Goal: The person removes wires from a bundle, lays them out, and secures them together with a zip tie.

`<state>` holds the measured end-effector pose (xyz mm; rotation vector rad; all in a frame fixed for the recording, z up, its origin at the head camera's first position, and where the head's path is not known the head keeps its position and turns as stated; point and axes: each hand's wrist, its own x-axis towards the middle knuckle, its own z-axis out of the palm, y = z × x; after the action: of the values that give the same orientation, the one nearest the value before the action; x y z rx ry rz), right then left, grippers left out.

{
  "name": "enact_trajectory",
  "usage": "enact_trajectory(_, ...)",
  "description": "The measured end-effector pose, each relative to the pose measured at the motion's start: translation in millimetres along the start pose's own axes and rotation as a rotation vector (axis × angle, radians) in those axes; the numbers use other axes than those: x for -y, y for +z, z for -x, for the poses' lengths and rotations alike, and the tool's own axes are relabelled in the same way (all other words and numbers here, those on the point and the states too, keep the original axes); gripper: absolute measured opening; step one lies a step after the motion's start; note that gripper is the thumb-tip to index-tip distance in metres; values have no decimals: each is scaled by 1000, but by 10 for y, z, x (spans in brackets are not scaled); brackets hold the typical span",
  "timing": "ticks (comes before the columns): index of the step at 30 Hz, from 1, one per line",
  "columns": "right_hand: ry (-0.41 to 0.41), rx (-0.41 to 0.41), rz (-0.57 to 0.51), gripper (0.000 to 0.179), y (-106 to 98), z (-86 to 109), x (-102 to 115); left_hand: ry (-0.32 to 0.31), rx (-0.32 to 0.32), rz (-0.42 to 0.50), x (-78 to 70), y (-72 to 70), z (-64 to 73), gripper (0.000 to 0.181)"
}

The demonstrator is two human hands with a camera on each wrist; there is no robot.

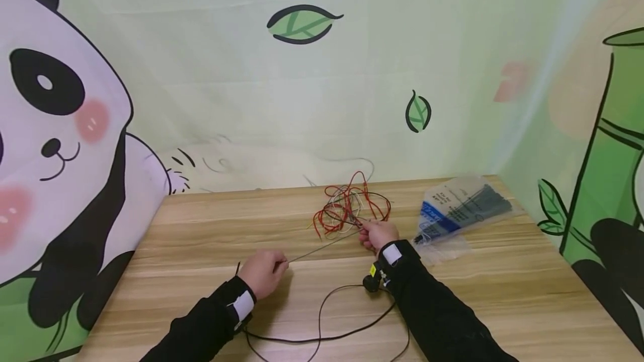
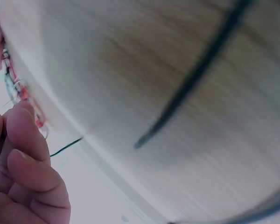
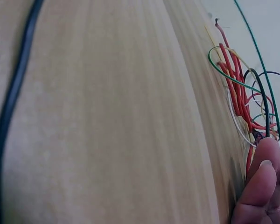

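Note:
A thin green wire [image 1: 322, 247] runs taut between the two hands above the wooden table. My left hand [image 1: 264, 271] pinches one end part of it between thumb and fingers, left of the middle. The right hand [image 1: 378, 234] holds the wire beside a loose tangle of red, white, black and yellow wires [image 1: 344, 208]. In the right wrist view the green wire [image 3: 256, 42] rises from the fingertips, and the tangled red wires [image 3: 237, 84] lie right beyond them. In the left wrist view, curled fingers [image 2: 30, 135] hide the gripped part.
A clear plastic bag with a blue label [image 1: 440, 219] and dark contents lies at the right back of the table [image 1: 201, 228]. Black cables [image 1: 322, 339] loop over the near part, between the forearms. A printed cloth backdrop [image 1: 226, 71] stands behind the table.

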<state>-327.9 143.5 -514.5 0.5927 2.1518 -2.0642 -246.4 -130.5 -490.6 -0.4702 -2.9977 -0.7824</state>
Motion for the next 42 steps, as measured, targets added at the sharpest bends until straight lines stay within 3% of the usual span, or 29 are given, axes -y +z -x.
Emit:
enact_trajectory(5, -29, 14, 69, 25, 23, -17, -25, 47, 12, 48, -37, -146, 198, 16)
enact_trajectory(12, -65, 22, 174, 24, 36, -30, -40, 160, 66, 140, -180, -300, 511, 15)
enact_trajectory(18, -74, 25, 226, 27, 36, -74, -53, 183, 98, 252, -205, -459, 786, 18)
enact_trajectory(21, -79, 29, 259, 29, 37, -94, -58, 211, 80, 290, -165, -536, 938, 18)
enact_trajectory(26, -79, 24, 301, 31, 20, -109, -50, 283, -36, 307, -66, -633, 1121, 21)
enact_trajectory(31, -85, 35, 335, 31, 14, -108, -45, 274, -209, 324, 8, -695, 1213, 35)
enact_trajectory(36, -84, 46, 315, 31, 20, -100, -47, 214, -332, 394, 26, -802, 1306, 42)
enact_trajectory(40, -77, 44, 301, 31, 13, -101, -45, 200, -435, 553, 95, -948, 1379, 42)
enact_trajectory(42, -72, 48, 294, 32, 7, -103, -42, 278, -479, 771, 172, -1017, 1392, 43)
